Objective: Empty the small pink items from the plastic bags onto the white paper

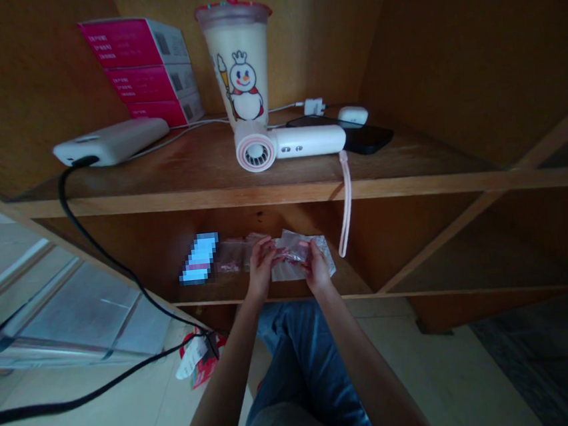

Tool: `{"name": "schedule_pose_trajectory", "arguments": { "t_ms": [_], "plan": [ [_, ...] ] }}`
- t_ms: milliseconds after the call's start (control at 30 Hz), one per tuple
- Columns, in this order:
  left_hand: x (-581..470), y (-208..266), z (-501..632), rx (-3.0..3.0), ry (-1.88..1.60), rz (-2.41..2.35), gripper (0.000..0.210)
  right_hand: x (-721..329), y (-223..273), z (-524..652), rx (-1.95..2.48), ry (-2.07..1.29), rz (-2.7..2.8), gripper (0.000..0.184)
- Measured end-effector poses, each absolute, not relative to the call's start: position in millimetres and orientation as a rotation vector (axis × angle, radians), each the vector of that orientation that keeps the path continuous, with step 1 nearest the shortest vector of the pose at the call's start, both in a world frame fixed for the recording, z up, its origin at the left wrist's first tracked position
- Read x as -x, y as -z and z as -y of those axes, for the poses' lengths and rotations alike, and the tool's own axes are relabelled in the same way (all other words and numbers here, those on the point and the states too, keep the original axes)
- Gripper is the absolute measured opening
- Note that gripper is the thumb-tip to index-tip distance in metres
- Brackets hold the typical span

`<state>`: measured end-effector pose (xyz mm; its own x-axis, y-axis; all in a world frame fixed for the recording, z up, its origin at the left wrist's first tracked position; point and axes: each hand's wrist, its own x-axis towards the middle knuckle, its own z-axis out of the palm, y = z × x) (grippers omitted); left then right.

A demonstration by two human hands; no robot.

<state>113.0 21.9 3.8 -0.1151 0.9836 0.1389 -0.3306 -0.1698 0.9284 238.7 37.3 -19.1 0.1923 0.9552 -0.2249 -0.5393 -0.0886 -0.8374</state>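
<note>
On the lower shelf, my left hand and my right hand grip opposite sides of a small clear plastic bag. Small pinkish-red pieces show inside it, too small to name. Fingers on both hands are closed on the bag's edges. Beneath it lies a whitish, crinkled plastic sheet or packet, partly covered by my right hand. Left of my left hand rest more clear plastic bags with similar reddish contents. A lit, pixelated screen stands beside them.
The upper shelf holds a lidded drink cup, a white handheld fan with a dangling strap, a black phone, an earbud case, a white power bank and pink boxes. A black cable hangs left.
</note>
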Motion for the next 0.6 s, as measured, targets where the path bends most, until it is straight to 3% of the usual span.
{"name": "schedule_pose_trajectory", "arguments": {
  "t_ms": [367, 600],
  "plan": [
    [-119.1, -26.2, -8.7, -1.184, -1.534, -0.993, 0.026, -238.5, 15.0, -39.3, 0.476, -1.791, 0.249, 0.024],
    [-120.7, -22.2, -15.1, -1.230, -1.494, -1.138, 0.030, -236.4, 21.2, -40.8, 0.595, -1.764, 0.281, 0.026]
  ]
}}
